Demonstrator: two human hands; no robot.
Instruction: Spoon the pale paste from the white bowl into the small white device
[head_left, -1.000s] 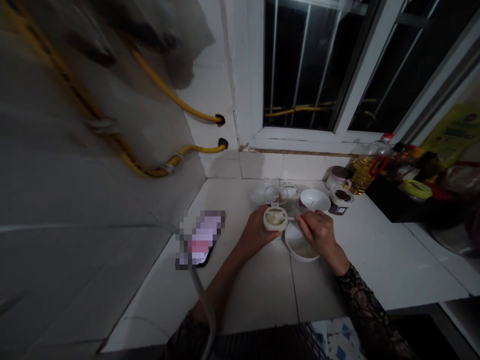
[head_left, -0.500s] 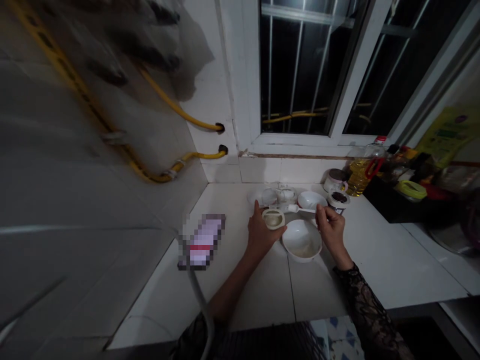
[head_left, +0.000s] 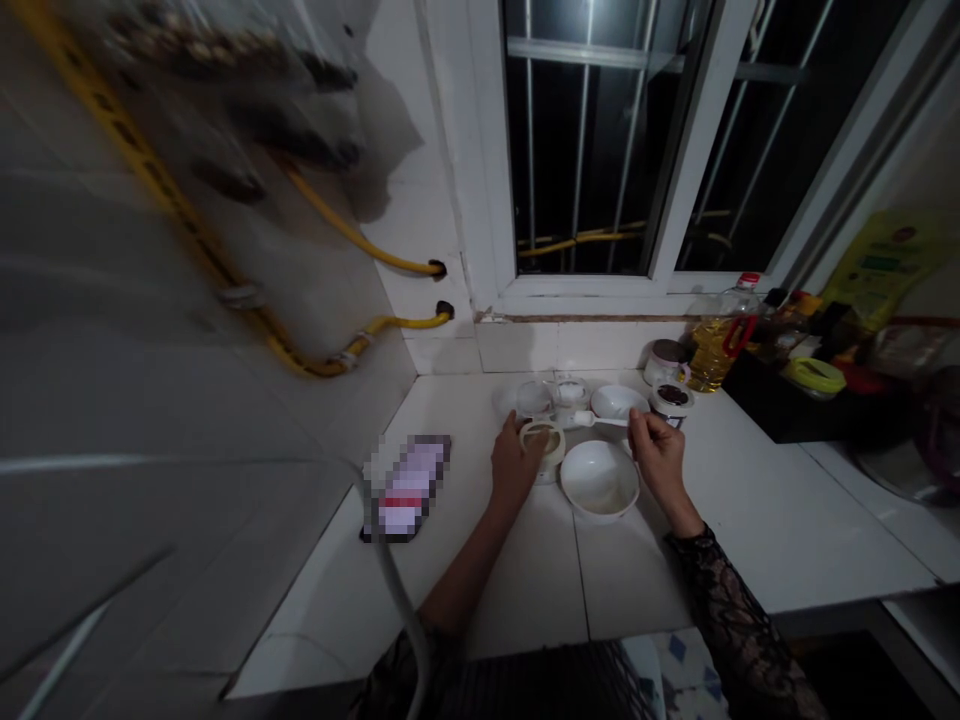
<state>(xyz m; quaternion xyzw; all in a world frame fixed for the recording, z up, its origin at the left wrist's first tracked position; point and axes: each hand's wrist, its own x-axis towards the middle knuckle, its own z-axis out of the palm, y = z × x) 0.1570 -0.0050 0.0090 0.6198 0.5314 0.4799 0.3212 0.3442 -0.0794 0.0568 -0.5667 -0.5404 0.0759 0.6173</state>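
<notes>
My left hand [head_left: 516,458] is round the left side of a small cream jar [head_left: 551,468], its thumb across the top at the opening. My right hand [head_left: 657,450] pinches the handle of a small white spoon [head_left: 600,420], which points left and is held level above the counter. The spoon's bowl is near the jar's rim, and I cannot make out what it carries. Just below the spoon stands a white bowl [head_left: 600,480] with a little pale stuff at its bottom. Another white bowl [head_left: 619,400] is behind the spoon.
Behind my left hand are a clear round container [head_left: 534,398] and a jar of white stuff [head_left: 571,390]. At right stand a dark-topped jar [head_left: 673,397], an oil bottle [head_left: 716,345] and a black box [head_left: 780,400] of condiments. A phone [head_left: 409,490] lies left, behind a grey cable [head_left: 394,590].
The cream jar has gone from tilted in my left hand to more upright, and my left thumb has shifted onto its top. My right hand and the spoon have barely moved.
</notes>
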